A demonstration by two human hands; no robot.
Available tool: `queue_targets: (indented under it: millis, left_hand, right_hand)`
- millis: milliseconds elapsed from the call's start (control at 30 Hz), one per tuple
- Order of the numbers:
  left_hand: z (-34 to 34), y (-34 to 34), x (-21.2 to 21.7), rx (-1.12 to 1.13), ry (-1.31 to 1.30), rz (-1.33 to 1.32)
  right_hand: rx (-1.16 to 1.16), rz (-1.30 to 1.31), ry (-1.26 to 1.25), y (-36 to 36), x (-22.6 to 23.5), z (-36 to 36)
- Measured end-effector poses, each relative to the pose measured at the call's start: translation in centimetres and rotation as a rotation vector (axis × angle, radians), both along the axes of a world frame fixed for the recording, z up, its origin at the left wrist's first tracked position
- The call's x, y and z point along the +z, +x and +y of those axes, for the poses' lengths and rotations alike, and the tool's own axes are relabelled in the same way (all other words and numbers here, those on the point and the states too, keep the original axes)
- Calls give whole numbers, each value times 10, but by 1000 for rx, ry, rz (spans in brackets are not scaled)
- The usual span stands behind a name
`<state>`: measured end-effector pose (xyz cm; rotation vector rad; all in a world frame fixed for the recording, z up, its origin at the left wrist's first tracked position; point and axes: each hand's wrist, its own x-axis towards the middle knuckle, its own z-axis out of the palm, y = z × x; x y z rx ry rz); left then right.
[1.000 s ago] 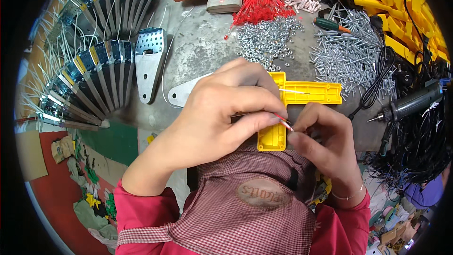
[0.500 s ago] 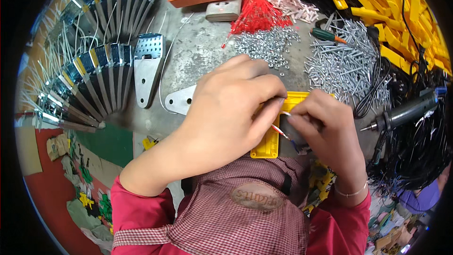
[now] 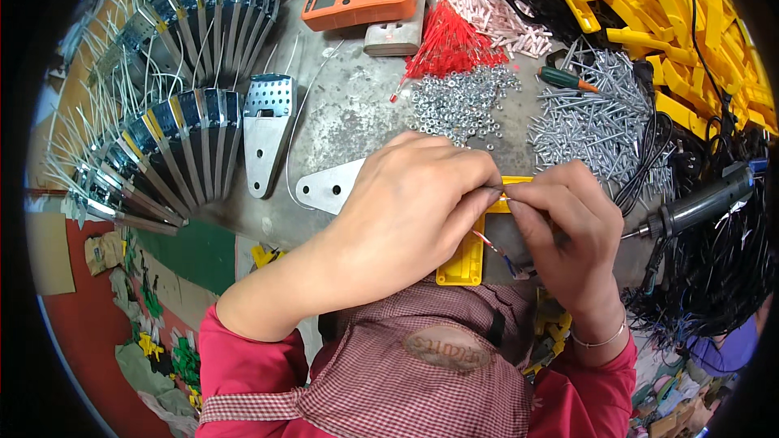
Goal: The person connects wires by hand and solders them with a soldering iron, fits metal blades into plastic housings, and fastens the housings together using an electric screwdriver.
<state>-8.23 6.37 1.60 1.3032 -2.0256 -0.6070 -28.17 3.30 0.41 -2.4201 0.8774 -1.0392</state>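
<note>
Head view, left hand (image 3: 430,204): fingers pinch the wire (image 3: 505,198).
Right hand (image 3: 574,231): fingers pinch it too.
Wire: between both hands, over the case (image 3: 460,268); likely light and limp, best held near its tip.

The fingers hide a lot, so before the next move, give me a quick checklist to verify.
1. Hands together: ok, left hand and right hand meet at the fingertips.
2. Thin wire undamaged: cannot tell, the fingertips cover most of it.
3. Yellow casing open side up: ok, its hollow inside shows.
4. Red-and-white wire inside the casing: not ok, it extends past the edge.
5. Dark pointed tool clear of the right hand: cannot tell, its tip shows right beside that hand.
6. Screwdriver out of the hands: ok, lying by the screws.
</note>
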Motion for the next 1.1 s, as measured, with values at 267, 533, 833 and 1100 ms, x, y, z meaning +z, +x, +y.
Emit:
queue_targets:
  millis: [267, 533, 833, 1100]
  left_hand:
    - [6, 0, -4, -2, -63, 33]
    - [5, 1, -12, -10, -333, -73]
    - [5, 2, -11, -53, -221, -20]
    - [5, 6, -17, -74, -55, 119]
  right_hand:
    - [-8, -49, 281, 4, 4, 7]
    - [-31, -217, 794, -6, 6, 13]
    - [-222, -293, -41, -13, -29, 57]
    - [-50, -573, 1084, 0, -9, 34]
